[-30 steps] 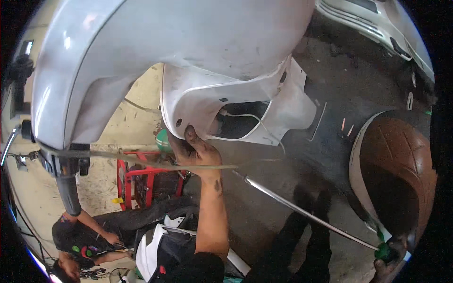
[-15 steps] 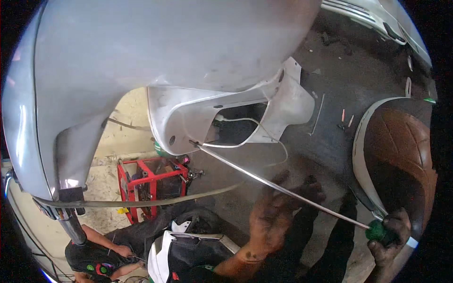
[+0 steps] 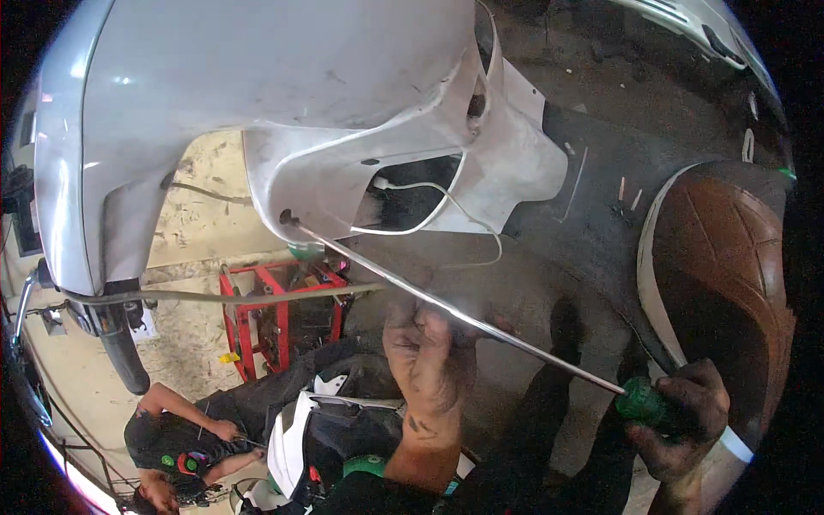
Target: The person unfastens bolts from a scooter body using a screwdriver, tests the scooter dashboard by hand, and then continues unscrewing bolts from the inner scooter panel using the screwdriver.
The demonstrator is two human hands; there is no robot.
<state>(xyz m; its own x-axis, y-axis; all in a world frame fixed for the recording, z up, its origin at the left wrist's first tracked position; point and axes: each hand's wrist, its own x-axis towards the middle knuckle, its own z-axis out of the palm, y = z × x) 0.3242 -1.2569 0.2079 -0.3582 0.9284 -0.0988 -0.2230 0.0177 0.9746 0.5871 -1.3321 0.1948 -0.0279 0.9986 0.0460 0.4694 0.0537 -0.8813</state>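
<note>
A long screwdriver point(image 3: 506, 336) with a bright metal shaft and a green handle slants across the view. My right hand point(image 3: 687, 421) is closed around its handle. The shaft's tip lies at the edge of a small hole in the pale scooter inner panel point(image 3: 309, 189); whether it has entered the hole, I cannot tell. Beneath the middle of the shaft is my left hand point(image 3: 429, 348), its fingers partly hidden and dark, so a grip on the shaft cannot be made out. A white cable point(image 3: 455, 204) hangs from the panel's large opening.
The scooter's silver front body point(image 3: 275, 69) fills the upper left, above a handlebar grip point(image 3: 126, 360). A brown seat point(image 3: 721, 240) stands at right. Lower left are a red metal rack point(image 3: 279, 322), a white scooter part point(image 3: 292, 438) and another person point(image 3: 180, 438) handling a thin tool.
The screwdriver tip has come closer to the panel hole. My left hand has risen leftward, close under the shaft. The scooter, the rack and the panel sit differently in the view.
</note>
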